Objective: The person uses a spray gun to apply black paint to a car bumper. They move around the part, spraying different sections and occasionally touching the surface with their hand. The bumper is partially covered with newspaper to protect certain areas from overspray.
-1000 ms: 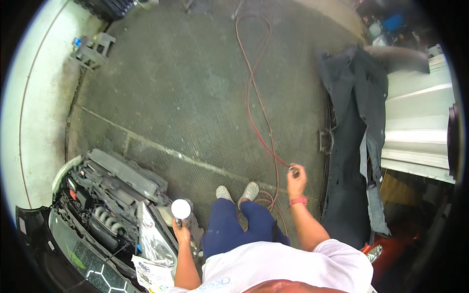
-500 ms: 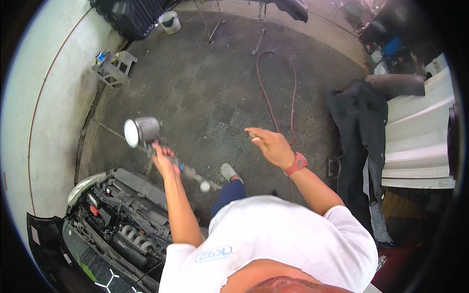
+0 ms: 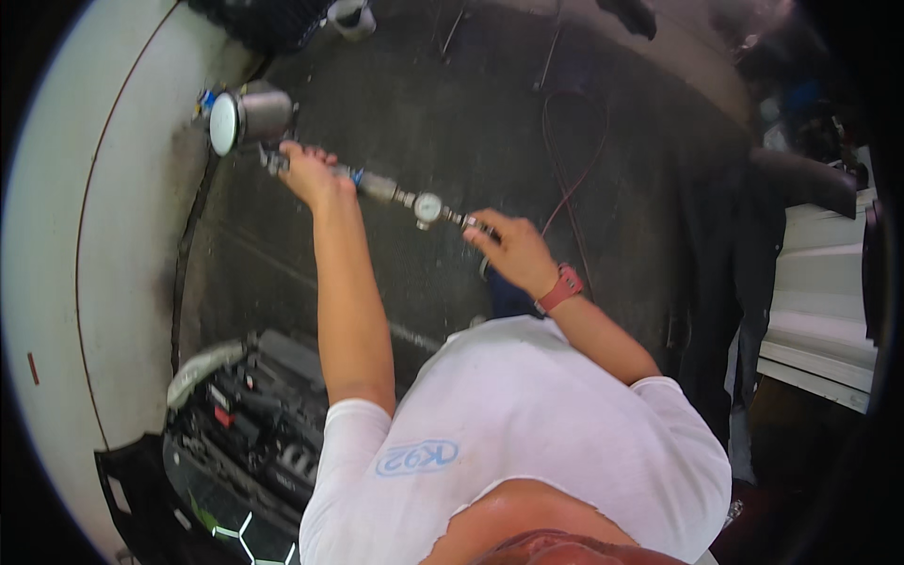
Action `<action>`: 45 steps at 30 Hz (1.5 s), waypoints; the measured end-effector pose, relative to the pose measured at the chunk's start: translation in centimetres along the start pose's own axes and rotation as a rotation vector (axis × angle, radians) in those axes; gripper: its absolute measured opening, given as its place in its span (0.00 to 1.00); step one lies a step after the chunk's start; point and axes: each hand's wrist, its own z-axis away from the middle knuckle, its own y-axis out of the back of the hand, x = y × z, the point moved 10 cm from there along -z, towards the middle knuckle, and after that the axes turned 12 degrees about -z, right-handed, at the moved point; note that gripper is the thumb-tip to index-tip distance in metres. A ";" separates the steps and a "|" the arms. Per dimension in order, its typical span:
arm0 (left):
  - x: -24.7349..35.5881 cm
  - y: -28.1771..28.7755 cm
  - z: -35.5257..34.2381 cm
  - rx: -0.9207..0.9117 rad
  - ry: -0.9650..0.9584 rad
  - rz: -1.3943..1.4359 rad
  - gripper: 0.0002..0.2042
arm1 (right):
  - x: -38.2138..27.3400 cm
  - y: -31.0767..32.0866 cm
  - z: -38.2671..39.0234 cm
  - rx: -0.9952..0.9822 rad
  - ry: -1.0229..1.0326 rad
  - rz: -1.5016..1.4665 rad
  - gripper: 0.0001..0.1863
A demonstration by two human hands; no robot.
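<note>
My left hand (image 3: pixel 309 172) is raised and closed around the grip of a paint spray gun (image 3: pixel 282 151). Its metal cup (image 3: pixel 247 117) with a pale round lid sits at the upper left of the hand. From the gun's handle a fitting with a small round pressure gauge (image 3: pixel 427 208) runs to the right. My right hand (image 3: pixel 506 246), with a red watch on the wrist, holds the end of that fitting where the air hose joins. A red hose (image 3: pixel 565 179) trails over the dark floor beyond.
An open car engine bay (image 3: pixel 247 443) lies at the lower left beside a pale wall (image 3: pixel 104 282). A dark garment (image 3: pixel 744 282) hangs on the right next to white panels (image 3: pixel 819 311). A white bucket (image 3: pixel 350 14) stands at the top.
I have lifted the spray gun up and out to the left. My right hand has come across to the hose fitting by the gauge. The view has tilted with my head.
</note>
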 end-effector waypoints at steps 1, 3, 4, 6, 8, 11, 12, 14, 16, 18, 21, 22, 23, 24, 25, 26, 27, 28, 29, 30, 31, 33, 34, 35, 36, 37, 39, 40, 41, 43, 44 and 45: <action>-0.1 -1.4 -1.3 -0.001 -0.004 0.004 0.11 | 0.0 0.1 -2.4 0.000 0.021 0.024 0.17; -0.1 -2.6 -4.8 0.025 -0.018 0.005 0.11 | 1.6 -0.6 -6.5 -0.015 -0.053 0.017 0.16; -0.5 -2.5 -6.8 0.049 -0.028 0.008 0.12 | 1.9 -1.1 -8.6 -0.029 -0.046 -0.017 0.16; -1.7 -5.4 -9.9 0.064 -0.016 0.009 0.13 | 2.9 -0.3 -12.8 -0.020 -0.036 -0.048 0.17; -2.4 -7.2 -12.5 0.077 -0.017 -0.021 0.15 | 3.2 0.5 -16.3 -0.035 -0.023 -0.066 0.17; -1.2 -9.3 -16.4 0.129 -0.043 -0.050 0.17 | 2.9 0.6 -22.4 -0.123 0.048 -0.115 0.17; -0.9 -9.9 -16.8 0.151 -0.039 -0.049 0.17 | 3.1 0.0 -24.0 -0.176 0.023 -0.047 0.17; -1.2 -10.6 -18.0 0.175 -0.014 -0.041 0.18 | 2.9 -0.7 -26.5 -0.184 0.021 -0.010 0.17; -0.6 -11.0 -20.4 0.190 -0.019 -0.012 0.17 | 1.4 -1.3 -29.8 -0.158 0.078 -0.022 0.17; -0.4 -11.5 -22.6 0.222 -0.047 0.003 0.17 | -0.4 -1.5 -32.2 -0.086 0.142 -0.069 0.18; -0.1 -12.5 -25.9 0.246 -0.070 0.000 0.17 | 0.6 -3.3 -36.4 -0.140 0.052 0.004 0.16; 0.2 -13.0 -27.1 0.247 -0.078 -0.004 0.16 | 0.8 -4.1 -37.6 -0.142 0.070 0.022 0.16; 0.6 -13.8 -28.7 0.200 -0.091 0.001 0.16 | 1.3 -5.1 -38.7 -0.144 0.087 0.040 0.17; 0.9 -14.4 -30.2 0.155 -0.099 0.007 0.16 | 1.3 -6.1 -39.6 -0.147 0.101 0.063 0.17; 1.1 -14.8 -31.8 0.110 -0.107 0.013 0.16 | 1.2 -7.1 -40.7 -0.157 0.113 0.065 0.17; 1.4 -15.2 -33.6 0.073 -0.103 0.032 0.15 | 0.8 -8.2 -41.7 -0.168 0.125 0.067 0.18; 2.1 -15.9 -35.5 0.036 -0.093 0.047 0.14 | 0.3 -9.5 -42.8 -0.177 0.130 0.070 0.18; 2.8 -16.5 -37.4 -0.001 -0.084 0.062 0.14 | -0.1 -11.1 -44.0 -0.210 0.094 0.046 0.19; 3.8 -17.0 -39.2 -0.051 -0.091 0.083 0.14 | -0.5 -12.7 -45.3 -0.242 0.059 0.022 0.20; 5.1 -17.7 -40.6 -0.106 -0.101 0.108 0.14 | -1.1 -14.1 -46.6 -0.270 0.028 0.000 0.21; 6.6 -18.4 -42.0 -0.161 -0.110 0.133 0.15 | -1.3 -15.8 -48.1 -0.301 0.003 -0.106 0.22; 8.7 -18.9 -45.0 -0.263 -0.124 0.202 0.16 | -1.5 -19.9 -51.0 -0.374 -0.050 -0.323 0.24; 9.4 -18.7 -46.8 -0.313 -0.132 0.238 0.16 | -1.4 -21.8 -52.1 -0.423 -0.125 -0.368 0.25; 10.1 -18.6 -48.4 -0.363 -0.141 0.273 0.16 | -1.3 -23.4 -53.2 -0.471 -0.199 -0.412 0.25; 10.3 -18.7 -49.7 -0.401 -0.127 0.283 0.17 | -1.4 -25.0 -54.0 -0.522 -0.275 -0.460 0.26; 10.4 -18.4 -51.0 -0.421 -0.111 0.290 0.17 | -1.8 -26.2 -54.5 -0.550 -0.313 -0.485 0.26; 10.5 -18.3 -53.0 -0.469 -0.069 0.305 0.17 | -2.5 -28.2 -55.1 -0.595 -0.394 -0.532 0.26; 10.8 -18.5 -53.9 -0.483 -0.078 0.296 0.17 | -3.0 -28.8 -56.0 -0.576 -0.323 -0.493 0.27; 11.0 -18.3 -54.6 -0.477 -0.077 0.283 0.17 | -3.5 -29.4 -56.8 -0.555 -0.253 -0.453 0.27; 10.7 -18.3 -55.7 -0.480 -0.061 0.269 0.17 | -4.6 -29.0 -59.2 -0.545 -0.176 -0.212 0.29; 9.9 -18.1 -56.3 -0.465 -0.044 0.250 0.17 | -3.7 -28.1 -61.0 -0.358 0.023 -0.130 0.29; 9.4 -18.5 -56.7 -0.458 -0.033 0.240 0.17 | -3.3 -26.8 -62.3 -0.164 0.229 -0.034 0.31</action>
